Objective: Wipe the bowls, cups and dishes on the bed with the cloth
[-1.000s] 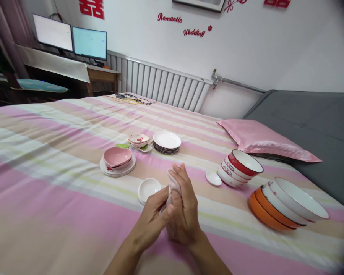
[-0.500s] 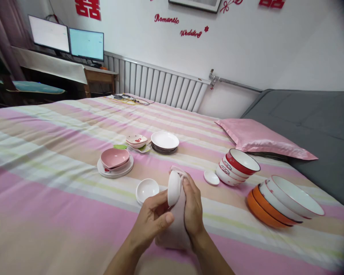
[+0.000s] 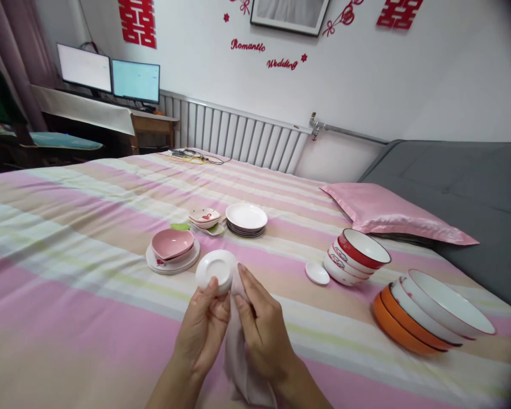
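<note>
My left hand grips a small white dish by its lower edge, thumb across its underside, which faces me. Wrapped in my right hand is a pale pinkish-grey cloth, pressed against the dish's right rim and hanging down below. Beyond my left hand, a pink heart-shaped bowl rests on stacked white plates. Whatever lies directly behind the held dish is hidden. A small white dish lies on the bed to the right.
Stacked white plates and small patterned dishes sit farther back. At right stand red-and-white bowls and large orange and white bowls, stacked at a tilt. A pink pillow and cables lie on the striped bed.
The dish has moved left and turned so its underside faces me. My left thumb now presses on it, and the cloth in my right hand has shifted to its right edge. The view has tilted up slightly.
</note>
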Tool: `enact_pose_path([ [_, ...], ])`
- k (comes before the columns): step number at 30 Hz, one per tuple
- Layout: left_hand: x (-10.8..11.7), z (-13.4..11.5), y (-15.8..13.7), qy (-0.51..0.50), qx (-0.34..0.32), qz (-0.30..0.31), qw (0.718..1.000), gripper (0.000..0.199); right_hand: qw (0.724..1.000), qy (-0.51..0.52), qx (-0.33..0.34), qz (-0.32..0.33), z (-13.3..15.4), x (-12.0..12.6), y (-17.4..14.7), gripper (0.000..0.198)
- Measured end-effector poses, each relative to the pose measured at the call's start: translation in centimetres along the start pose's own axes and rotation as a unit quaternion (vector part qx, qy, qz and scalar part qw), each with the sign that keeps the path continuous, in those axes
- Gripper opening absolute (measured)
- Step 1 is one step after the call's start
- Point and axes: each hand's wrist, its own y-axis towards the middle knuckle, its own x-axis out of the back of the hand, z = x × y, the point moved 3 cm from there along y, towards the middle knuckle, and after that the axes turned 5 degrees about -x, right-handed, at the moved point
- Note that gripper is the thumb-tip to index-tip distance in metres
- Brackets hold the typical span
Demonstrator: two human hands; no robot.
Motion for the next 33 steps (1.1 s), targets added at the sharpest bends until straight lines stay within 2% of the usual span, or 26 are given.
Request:
enact_pose_path([
  [2, 0.2, -0.4, 0.4, -0.028, -0.009, -0.033, 0.999, 0.031, 1.000, 0.009, 0.008, 0.027, 0.1, 0.4, 0.2, 0.042],
  [4, 0.3, -0.6, 0.6, -0.040, -0.003, -0.053, 0.998, 0.030, 0.999, 0.034, -0.011, 0.022, 0.0, 1.1, 0.3, 0.037],
  [8, 0.2, -0.4, 0.4, -0.041, 0.025, -0.065, 0.997, 0.027, 0.993, 0.069, -0.079, -0.059, -0.8, 2.4, 0.4, 0.028],
  [12, 0.1, 0.0, 0.0, 0.002, 0.044, -0.074, 0.996, 0.021, 0.991, 0.056, -0.066, -0.102, -1.0, 2.7, 0.5, 0.021],
  [15, 0.0, 0.2, -0.1, 0.041, 0.040, -0.051, 0.997, 0.018, 0.992, 0.029, -0.021, -0.124, -0.5, 2.7, 0.4, 0.020],
  [18, 0.0, 0.3, -0.1, 0.065, 0.029, -0.007, 0.997, 0.017, 0.993, 0.009, 0.029, -0.115, 0.0, 2.3, 0.3, 0.021],
  [23, -0.3, 0.3, -0.4, 0.138, 0.011, 0.040, 0.990, 0.019, 0.991, 0.038, 0.024, -0.123, -0.5, 2.0, 0.5, 0.024],
  [28, -0.7, -0.1, -0.8, 0.285, -0.022, 0.091, 0.954, 0.025, 0.990, 0.038, 0.039, -0.132, -0.4, 2.8, 0.8, 0.025],
  [33, -0.8, 0.0, -1.0, 0.446, -0.081, 0.178, 0.874, 0.031, 0.990, 0.004, 0.083, -0.116, 0.0, 3.6, 0.8, 0.025],
])
